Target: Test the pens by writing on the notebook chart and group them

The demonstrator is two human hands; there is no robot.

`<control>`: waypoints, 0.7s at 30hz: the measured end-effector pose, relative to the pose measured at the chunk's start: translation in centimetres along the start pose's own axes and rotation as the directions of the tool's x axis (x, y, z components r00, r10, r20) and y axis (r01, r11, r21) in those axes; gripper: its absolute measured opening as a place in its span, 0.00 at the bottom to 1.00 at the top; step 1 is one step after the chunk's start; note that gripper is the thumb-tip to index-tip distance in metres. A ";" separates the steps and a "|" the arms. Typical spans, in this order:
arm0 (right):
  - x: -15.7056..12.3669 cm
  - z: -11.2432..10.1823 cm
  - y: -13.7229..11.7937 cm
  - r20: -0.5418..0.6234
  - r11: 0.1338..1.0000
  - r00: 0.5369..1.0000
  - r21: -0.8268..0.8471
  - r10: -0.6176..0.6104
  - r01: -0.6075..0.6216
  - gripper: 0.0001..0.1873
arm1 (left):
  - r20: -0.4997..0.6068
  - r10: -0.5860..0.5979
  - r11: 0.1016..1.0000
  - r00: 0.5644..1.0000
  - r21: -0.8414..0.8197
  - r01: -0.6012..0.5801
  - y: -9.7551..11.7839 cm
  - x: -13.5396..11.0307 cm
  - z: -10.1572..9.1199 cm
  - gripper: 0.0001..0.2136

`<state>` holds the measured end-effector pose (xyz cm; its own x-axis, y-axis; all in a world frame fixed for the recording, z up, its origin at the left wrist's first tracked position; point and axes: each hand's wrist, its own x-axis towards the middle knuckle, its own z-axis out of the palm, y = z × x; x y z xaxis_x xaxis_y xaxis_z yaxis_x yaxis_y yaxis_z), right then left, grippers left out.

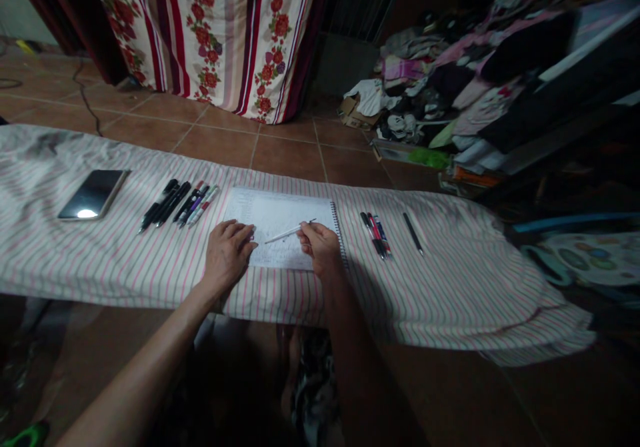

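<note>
A pale pen (286, 235) is held over the notebook (283, 208), pinched in the nearly closed right hand (323, 245); the notebook's left edge is covered by the left hand (226, 248), loosely opened, with nothing gripped; left of the notebook, a cluster of pens (173, 203) is laid; right of it, a smaller pen group (375, 233) is set

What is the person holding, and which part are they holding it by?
The right hand holds a thin, pale pen-like stick near its right end. The left hand only rests on the notebook.
</note>
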<state>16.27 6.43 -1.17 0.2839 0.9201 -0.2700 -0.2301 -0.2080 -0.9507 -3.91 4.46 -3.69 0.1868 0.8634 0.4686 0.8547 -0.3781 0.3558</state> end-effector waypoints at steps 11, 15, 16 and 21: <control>-0.2 0.1 -0.1 0.021 1.000 1.000 0.002 -0.006 0.006 0.14 | -0.121 -0.038 0.997 0.992 -0.067 0.029 1.1 -0.6 -1.8 0.11; -0.4 0.5 -0.2 0.068 1.000 0.998 0.025 -0.002 0.000 0.15 | -0.120 -0.042 0.996 0.992 -0.087 0.032 2.3 -0.8 -2.3 0.10; -0.5 0.5 -0.2 0.083 0.999 0.997 0.034 -0.001 -0.002 0.16 | -0.102 -0.035 0.996 0.994 -0.086 0.026 2.6 -0.9 -2.3 0.11; -0.7 0.8 -0.2 0.134 0.998 0.991 0.070 -0.004 -0.006 0.17 | -0.065 -0.039 0.999 0.997 -0.034 0.037 3.7 -1.4 -2.4 0.13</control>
<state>15.39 6.10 -0.65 0.1578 0.9570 -0.2435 -0.2962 -0.1894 -0.9362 -2.20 1.06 -1.12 0.1215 0.8540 0.5059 0.8441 -0.3570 0.4001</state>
